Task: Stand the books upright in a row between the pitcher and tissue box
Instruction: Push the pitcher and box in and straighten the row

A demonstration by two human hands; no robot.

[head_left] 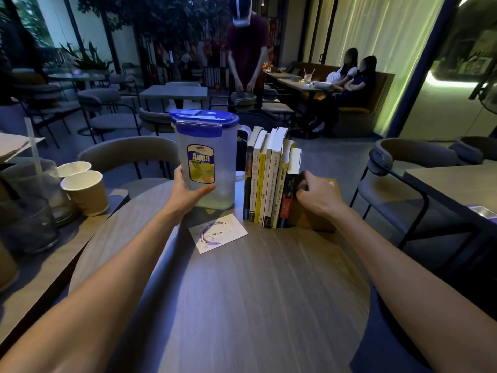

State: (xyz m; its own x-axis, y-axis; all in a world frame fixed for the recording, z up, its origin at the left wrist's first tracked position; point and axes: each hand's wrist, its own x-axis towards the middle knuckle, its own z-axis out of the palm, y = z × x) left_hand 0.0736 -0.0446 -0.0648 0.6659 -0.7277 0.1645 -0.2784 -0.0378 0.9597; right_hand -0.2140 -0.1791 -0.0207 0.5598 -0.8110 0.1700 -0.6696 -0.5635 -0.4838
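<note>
Translucent plastic pitcher (pixel 205 160) at 11 o'clock, left hand (pixel 185 193) wrapped around it. Six books (pixel 269 181) upright at 12. Right hand (pixel 317 196) curled on tissue box (pixel 322 222) (nearer the row's end), spines vertical.

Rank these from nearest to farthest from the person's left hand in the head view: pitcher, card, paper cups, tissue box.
1. Pitcher: the left hand grips its base.
2. Card: flat on the table, just right of the wrist.
3. Paper cups: left, on the neighbouring table.
4. Tissue box: right, beyond the books, under the right hand.
</note>
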